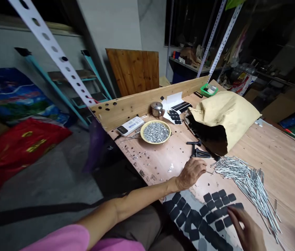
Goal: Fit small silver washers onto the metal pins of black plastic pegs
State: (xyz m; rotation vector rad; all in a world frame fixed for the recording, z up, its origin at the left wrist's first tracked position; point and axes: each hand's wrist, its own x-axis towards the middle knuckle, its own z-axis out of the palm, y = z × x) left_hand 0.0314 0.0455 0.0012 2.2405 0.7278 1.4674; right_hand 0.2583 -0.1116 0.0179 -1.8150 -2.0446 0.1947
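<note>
Left hand (191, 173), arm outstretched, curls loosely beside the metal rods (250, 188), its hold unclear; the right hand (250, 232), bent and half-curled, is at black pads (210, 218), grip indistinct.

On my feed I log: lit tabletop (285, 146), dim floor (78, 181), near-black upper-right background (285, 38), softly blurred right hand (249, 230), wide-angle stretching at edges.

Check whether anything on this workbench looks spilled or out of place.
Possibly spilled: a few small silvery washers lie loose on the tabletop near the left hand, outside the yellow bowl full of small silvery pieces. The metal rods also lie in an untidy, splayed heap. Nothing looks clearly damaged.
</note>
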